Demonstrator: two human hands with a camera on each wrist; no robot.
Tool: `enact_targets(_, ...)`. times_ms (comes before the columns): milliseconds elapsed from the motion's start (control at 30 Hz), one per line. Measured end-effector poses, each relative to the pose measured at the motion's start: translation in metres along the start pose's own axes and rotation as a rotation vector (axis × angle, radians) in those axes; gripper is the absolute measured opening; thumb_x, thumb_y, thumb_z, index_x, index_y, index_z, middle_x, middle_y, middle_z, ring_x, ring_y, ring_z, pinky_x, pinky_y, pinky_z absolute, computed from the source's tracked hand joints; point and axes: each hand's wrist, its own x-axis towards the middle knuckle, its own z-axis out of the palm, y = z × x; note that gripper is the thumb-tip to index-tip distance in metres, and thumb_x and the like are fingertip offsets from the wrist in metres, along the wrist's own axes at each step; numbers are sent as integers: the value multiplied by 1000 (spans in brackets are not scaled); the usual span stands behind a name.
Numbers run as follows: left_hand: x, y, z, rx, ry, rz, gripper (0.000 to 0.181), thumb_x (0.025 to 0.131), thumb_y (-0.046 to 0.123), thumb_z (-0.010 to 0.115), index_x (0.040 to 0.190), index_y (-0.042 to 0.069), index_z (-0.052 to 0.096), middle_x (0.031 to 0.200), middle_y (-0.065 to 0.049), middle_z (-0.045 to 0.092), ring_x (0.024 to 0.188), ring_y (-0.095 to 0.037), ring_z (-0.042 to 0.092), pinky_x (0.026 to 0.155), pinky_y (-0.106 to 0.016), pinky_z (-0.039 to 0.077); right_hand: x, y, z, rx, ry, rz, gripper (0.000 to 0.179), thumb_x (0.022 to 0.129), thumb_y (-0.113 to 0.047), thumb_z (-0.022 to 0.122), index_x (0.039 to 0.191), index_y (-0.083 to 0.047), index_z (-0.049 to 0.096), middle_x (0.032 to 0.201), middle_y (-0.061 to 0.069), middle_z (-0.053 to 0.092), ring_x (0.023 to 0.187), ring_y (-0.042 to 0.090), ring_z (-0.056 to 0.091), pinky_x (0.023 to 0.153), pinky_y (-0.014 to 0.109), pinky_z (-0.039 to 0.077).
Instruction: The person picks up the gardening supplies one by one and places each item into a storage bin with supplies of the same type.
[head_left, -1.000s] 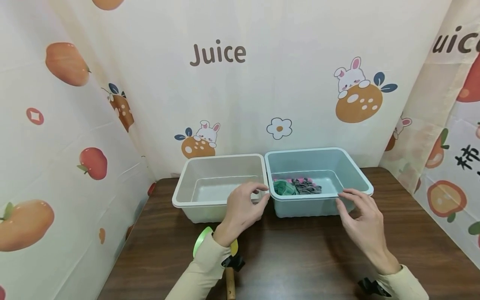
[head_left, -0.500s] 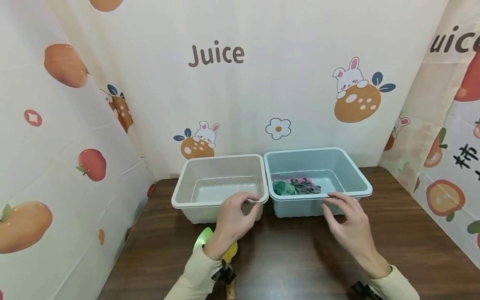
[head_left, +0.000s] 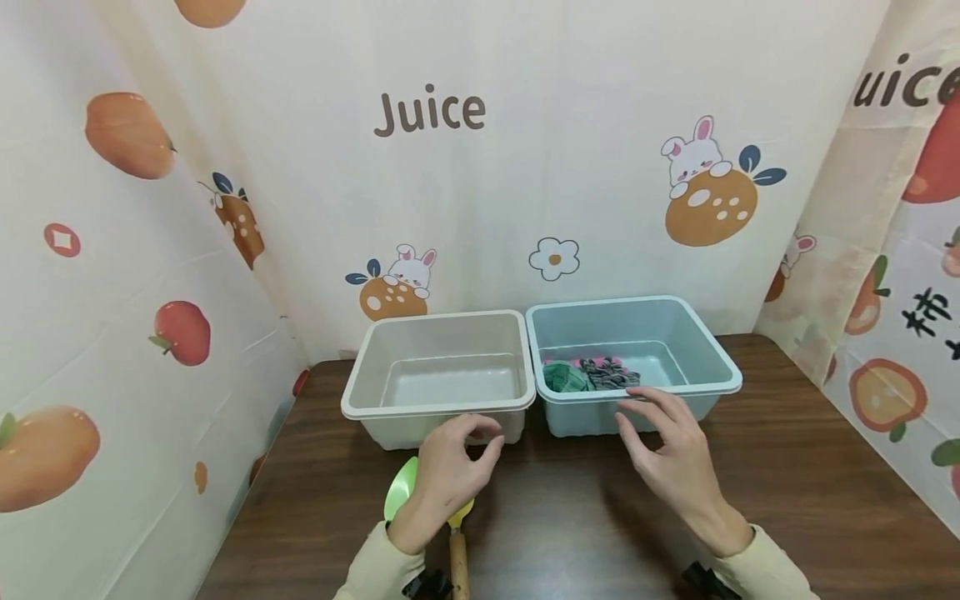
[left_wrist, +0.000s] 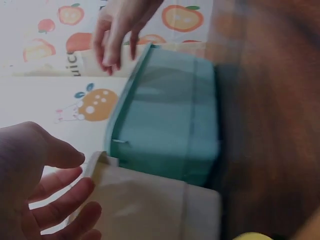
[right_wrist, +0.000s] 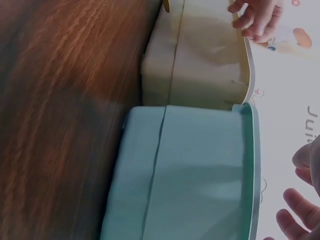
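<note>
My left hand hovers in front of the off-white plastic bin, thumb and fingers bowed apart with nothing between them. My right hand is held near the front rim of the light blue bin, also holding nothing, its fingers loosely bent. Inside the blue bin lie a green bundle, a dark grey twisted bundle that resembles yarn and something pink behind them. The off-white bin shows a bare floor. In the left wrist view, the left fingers are spread beside the off-white bin's rim.
Partly beneath my left forearm, a tool with a light green rounded head and a yellow-headed tool with a wooden handle lie on the dark wooden table. Fruit-printed cloth hangs behind and at both sides.
My left hand has drawn back toward me and to the left, away from the gap between the bins. My right hand has slid left along the blue bin's front and slightly nearer me.
</note>
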Motion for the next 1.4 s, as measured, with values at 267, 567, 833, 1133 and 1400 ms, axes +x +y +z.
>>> enact_targets(267,-23,-10,-3,37,-47,-55,9,90,23,84,98,21,81,91,8,78,84,-16,75,74,-28,57,9,-12,16,28,-40,-27,27,84,-1,84,111,-7,80,124,14,73,117,33,62,109,16,37)
enact_targets(567,-58,-18,-9,84,-119,-88,11,87,19,85,96,21,79,86,13,71,74,-1,63,63,-19,48,11,-19,30,21,-94,-41,25,87,-7,84,111,-9,80,124,11,73,116,31,65,117,31,38)
enact_targets(833,-82,-17,-21,167,-207,-133,13,87,25,84,99,23,78,71,20,54,59,10,42,55,-17,37,9,-18,29,0,-96,-35,26,87,-7,85,112,-9,80,124,12,73,117,31,64,113,27,39)
enact_targets(1133,-96,-15,-22,270,-281,-168,22,88,46,82,95,26,77,69,25,59,60,6,51,50,-25,39,15,-19,34,3,-108,-73,24,87,-9,84,111,-9,80,124,11,73,118,32,64,107,38,44)
enact_targets(1400,-101,-10,-22,376,-292,-227,27,84,53,84,90,27,75,65,20,60,55,-4,55,46,-29,39,15,-20,39,-3,-125,-70,23,88,-9,83,111,-9,80,123,12,73,118,32,64,106,42,46)
